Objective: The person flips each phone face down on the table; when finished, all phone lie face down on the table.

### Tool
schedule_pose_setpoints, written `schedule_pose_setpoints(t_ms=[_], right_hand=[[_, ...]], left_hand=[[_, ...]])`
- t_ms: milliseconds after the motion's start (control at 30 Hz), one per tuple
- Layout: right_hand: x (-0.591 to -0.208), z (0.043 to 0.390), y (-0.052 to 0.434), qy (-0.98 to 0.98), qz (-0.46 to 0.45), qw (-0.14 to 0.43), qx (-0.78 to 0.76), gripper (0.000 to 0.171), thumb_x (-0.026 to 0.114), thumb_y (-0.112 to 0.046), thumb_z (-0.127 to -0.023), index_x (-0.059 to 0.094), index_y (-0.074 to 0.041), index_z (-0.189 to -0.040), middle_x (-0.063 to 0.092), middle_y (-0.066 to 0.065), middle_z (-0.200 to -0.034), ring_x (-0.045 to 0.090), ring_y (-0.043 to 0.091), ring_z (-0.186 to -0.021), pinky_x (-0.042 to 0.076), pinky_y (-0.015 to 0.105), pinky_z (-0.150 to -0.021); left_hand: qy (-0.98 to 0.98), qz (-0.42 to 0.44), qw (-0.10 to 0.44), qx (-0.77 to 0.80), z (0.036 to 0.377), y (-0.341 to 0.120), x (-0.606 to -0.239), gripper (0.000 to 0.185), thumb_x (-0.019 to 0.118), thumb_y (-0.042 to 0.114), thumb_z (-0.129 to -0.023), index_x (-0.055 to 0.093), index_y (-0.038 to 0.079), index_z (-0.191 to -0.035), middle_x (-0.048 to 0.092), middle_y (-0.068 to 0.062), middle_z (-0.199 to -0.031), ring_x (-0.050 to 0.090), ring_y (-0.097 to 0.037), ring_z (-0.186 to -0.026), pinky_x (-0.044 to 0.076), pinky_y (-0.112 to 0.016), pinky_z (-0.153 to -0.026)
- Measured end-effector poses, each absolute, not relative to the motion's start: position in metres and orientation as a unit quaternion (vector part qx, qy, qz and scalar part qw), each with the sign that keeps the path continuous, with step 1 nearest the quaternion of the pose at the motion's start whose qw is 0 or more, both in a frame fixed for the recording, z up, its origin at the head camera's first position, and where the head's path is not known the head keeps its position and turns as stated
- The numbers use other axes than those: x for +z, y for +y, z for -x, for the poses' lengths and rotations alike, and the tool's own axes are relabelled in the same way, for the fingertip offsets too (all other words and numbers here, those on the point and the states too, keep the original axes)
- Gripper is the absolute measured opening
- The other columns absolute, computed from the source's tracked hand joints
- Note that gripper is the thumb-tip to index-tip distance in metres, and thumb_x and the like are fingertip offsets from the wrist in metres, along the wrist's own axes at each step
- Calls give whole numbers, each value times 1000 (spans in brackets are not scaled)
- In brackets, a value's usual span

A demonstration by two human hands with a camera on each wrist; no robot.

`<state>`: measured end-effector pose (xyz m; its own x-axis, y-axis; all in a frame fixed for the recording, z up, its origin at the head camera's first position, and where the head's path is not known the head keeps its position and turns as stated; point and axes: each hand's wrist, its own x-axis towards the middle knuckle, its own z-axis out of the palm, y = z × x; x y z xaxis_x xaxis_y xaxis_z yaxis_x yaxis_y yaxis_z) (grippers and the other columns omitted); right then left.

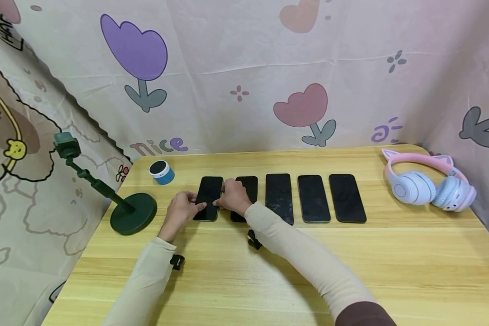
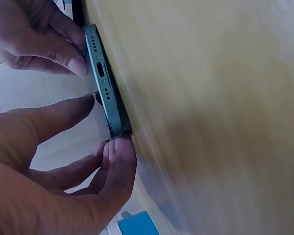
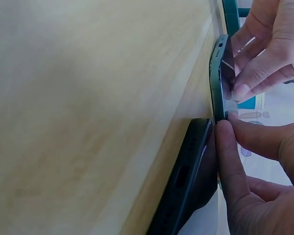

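Five dark phones lie side by side on the wooden table (image 1: pixel 350 271). Both hands are at the near end of the leftmost phone (image 1: pixel 209 194). My left hand (image 1: pixel 200 206) pinches its near left corner, and my right hand (image 1: pixel 218 203) holds its right edge, lying over the second phone (image 1: pixel 248 184). The left wrist view shows the phone's green bottom edge (image 2: pixel 106 85) with its port, the left hand (image 2: pixel 105 125) at the corner and the right hand's fingers (image 2: pixel 71 63) on the end. In the right wrist view the right hand (image 3: pixel 224 128) presses the green phone (image 3: pixel 217 83) beside the black second phone (image 3: pixel 186 186).
A green phone stand (image 1: pixel 132 213) with a round base sits at the table's left edge, with a small blue speaker (image 1: pixel 161 172) behind it. Pink and lilac cat-ear headphones (image 1: pixel 429 183) lie at the far right. Three more phones (image 1: pixel 314 198) fill the row's right side. Patterned cloth hangs behind.
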<state>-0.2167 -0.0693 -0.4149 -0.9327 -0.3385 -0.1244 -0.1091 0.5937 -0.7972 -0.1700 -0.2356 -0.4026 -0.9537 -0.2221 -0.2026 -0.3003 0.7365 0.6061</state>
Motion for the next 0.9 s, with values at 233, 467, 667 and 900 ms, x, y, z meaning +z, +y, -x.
schedule_pose_setpoints(t_ms=[233,467,667,900], right_hand=[[-415,216,-71,884,126,125,-431,19,88,-17,-82,76,-3,-89,66,-4,-55,65,9,-54,56,31,-71],[-415,213,-72,881,120,125,-440,45,87,-17,-83,71,3,-120,69,-2,-61,68,9,-61,54,42,-95],[-415,212,-72,872,118,132,-456,49,86,-16,-84,68,3,-125,73,0,-68,70,9,-64,53,43,-97],[-418,213,-75,859,105,146,-479,51,86,-15,-83,67,3,-127,75,3,-79,70,7,-63,54,39,-95]], left_hand=[[931,134,54,336,167,-239,-402,47,73,18,-94,59,-7,-133,63,-22,-124,59,-32,-108,47,-49,-96],[928,130,50,347,165,-244,-401,40,69,18,-97,62,-3,-131,64,-19,-121,61,-29,-101,49,-42,-84],[922,130,52,362,163,-248,-399,39,65,17,-100,61,-3,-133,64,-19,-122,62,-28,-99,50,-34,-75],[912,126,44,389,159,-251,-394,38,61,16,-102,60,-2,-136,61,-19,-128,62,-33,-111,50,-37,-82]])
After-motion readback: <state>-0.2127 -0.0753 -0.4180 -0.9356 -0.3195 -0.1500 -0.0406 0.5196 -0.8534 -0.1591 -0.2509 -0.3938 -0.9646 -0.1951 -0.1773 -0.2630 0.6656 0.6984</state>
